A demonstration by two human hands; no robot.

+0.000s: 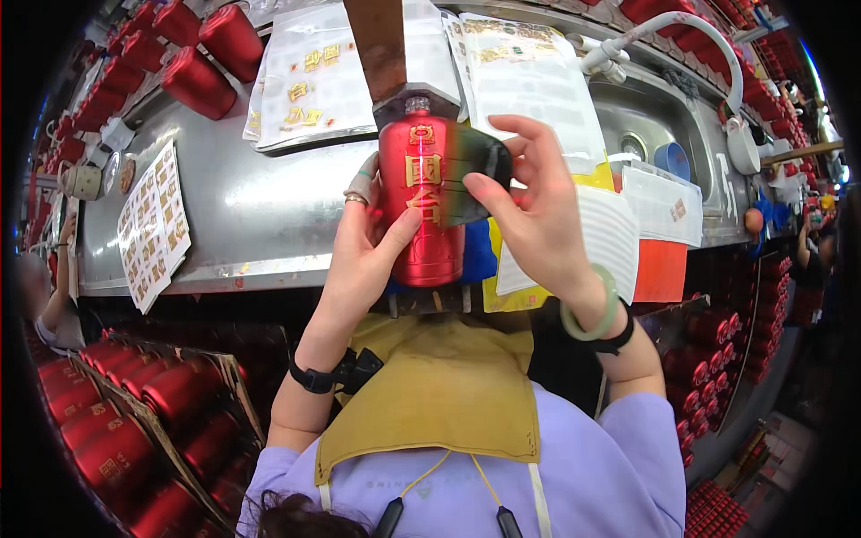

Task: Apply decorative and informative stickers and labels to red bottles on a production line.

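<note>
A shiny red bottle (433, 255) with raised gold characters down its front rests in front of me, its clear neck pointing away. My left hand (363, 247) is closed around its left side, with the thumb pressed on the front beside the lower gold character. In my right hand (538, 197) is a dark, greenish-black flat piece (480, 179), gripped between thumb and fingers. That piece lies against the bottle's right side and covers part of it; its exact kind I cannot make out.
Sheets of gold stickers (309, 81) lie on the steel counter (242, 206), with another sheet (157, 224) at left. A sink (646, 108) with a white tap is at right. Red bottles stand at back left, and crates of them (117, 439) flank me. Another person's arm (65, 260) shows far left.
</note>
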